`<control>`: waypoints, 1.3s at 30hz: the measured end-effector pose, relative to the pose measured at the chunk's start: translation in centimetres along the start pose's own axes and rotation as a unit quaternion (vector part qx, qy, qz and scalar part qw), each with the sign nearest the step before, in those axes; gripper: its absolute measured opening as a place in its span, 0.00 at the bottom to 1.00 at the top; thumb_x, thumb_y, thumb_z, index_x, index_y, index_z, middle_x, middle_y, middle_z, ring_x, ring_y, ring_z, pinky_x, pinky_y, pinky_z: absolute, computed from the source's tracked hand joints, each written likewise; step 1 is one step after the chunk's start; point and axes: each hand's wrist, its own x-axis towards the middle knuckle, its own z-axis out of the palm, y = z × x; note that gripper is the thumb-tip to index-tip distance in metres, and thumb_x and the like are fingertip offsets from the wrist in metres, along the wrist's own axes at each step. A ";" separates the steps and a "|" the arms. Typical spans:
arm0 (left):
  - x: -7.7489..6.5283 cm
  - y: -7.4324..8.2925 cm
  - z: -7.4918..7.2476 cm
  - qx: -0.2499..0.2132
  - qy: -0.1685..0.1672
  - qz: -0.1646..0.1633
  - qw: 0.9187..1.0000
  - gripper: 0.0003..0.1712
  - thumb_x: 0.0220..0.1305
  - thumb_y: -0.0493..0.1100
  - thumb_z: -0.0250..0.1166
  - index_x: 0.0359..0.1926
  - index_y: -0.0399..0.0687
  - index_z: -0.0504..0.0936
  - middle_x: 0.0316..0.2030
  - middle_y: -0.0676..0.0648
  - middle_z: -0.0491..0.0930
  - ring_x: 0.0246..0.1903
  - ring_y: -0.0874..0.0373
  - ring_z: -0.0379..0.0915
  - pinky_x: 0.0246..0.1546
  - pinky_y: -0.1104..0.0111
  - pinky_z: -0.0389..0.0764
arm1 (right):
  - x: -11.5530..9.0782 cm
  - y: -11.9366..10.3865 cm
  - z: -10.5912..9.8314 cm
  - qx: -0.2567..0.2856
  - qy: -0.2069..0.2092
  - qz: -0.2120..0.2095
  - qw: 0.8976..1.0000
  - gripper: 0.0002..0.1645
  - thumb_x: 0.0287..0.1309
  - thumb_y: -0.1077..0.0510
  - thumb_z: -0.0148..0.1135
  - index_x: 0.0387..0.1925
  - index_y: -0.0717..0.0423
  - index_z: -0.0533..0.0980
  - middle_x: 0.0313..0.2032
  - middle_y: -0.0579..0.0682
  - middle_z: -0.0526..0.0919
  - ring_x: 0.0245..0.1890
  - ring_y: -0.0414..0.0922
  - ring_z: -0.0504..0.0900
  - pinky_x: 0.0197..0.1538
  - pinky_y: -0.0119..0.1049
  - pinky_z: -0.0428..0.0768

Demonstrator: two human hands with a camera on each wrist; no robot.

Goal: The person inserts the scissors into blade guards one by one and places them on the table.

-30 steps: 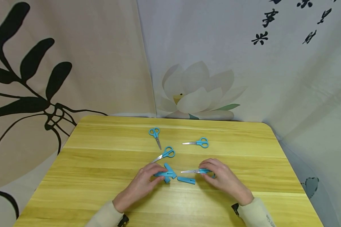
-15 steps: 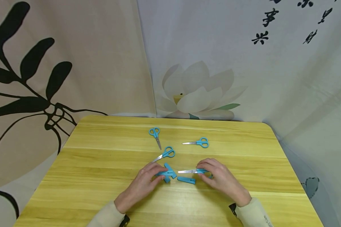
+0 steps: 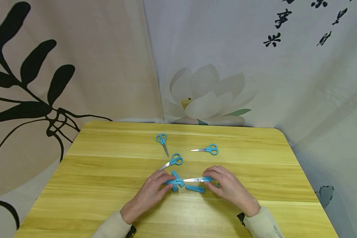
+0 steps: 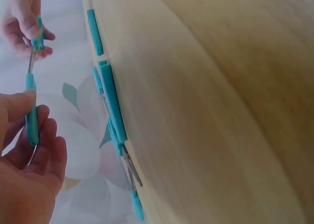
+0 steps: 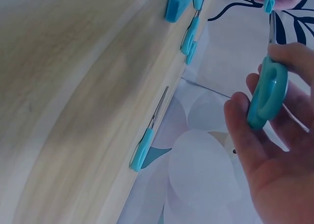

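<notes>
Between thumb and fingers, my left hand (image 3: 150, 191) pinches a blue scissors sheath (image 4: 32, 113), raised above the table. My right hand (image 3: 230, 190) grips a pair of scissors (image 5: 269, 89) by the blue handles, its blades (image 3: 193, 180) shut and pointing left. The blade tip meets the sheath's near end; how deep it sits inside is hard to tell. Two more blue sheaths lie below the left hand, partly covered by it and the held sheath. Another loose sheath (image 3: 194, 188) lies on the table between the hands.
Three blue-handled scissors lie farther back on the wooden table (image 3: 107, 172): one pair (image 3: 163, 142) at the back, one (image 3: 206, 149) to the right, one (image 3: 172, 161) just beyond the left hand. A printed curtain (image 3: 122, 66) hangs behind the table.
My right hand has moved slightly left with the scissors, bringing the blade tip up to the sheath. My left hand, holding the sheath, has shifted only a little to the right.
</notes>
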 end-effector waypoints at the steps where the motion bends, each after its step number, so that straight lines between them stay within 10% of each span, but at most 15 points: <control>1: 0.0 0.0 0.0 -0.002 0.001 0.001 1.000 0.15 0.60 0.34 0.76 0.49 0.44 0.88 0.42 0.54 0.82 0.44 0.60 0.79 0.41 0.68 0.84 | 0.1 -0.1 0.0 0.000 0.000 0.001 1.000 0.18 0.50 0.61 0.82 0.43 0.55 0.85 0.46 0.47 0.85 0.49 0.46 0.83 0.50 0.43 0.85; 39: 0.1 0.2 0.6 0.000 0.007 0.002 1.000 0.15 0.59 0.34 0.77 0.47 0.45 0.88 0.42 0.55 0.83 0.42 0.61 0.78 0.41 0.67 0.83 | 0.6 -0.5 0.8 0.004 -0.001 -0.012 1.000 0.18 0.49 0.61 0.83 0.42 0.55 0.85 0.45 0.45 0.85 0.47 0.44 0.83 0.47 0.39 0.85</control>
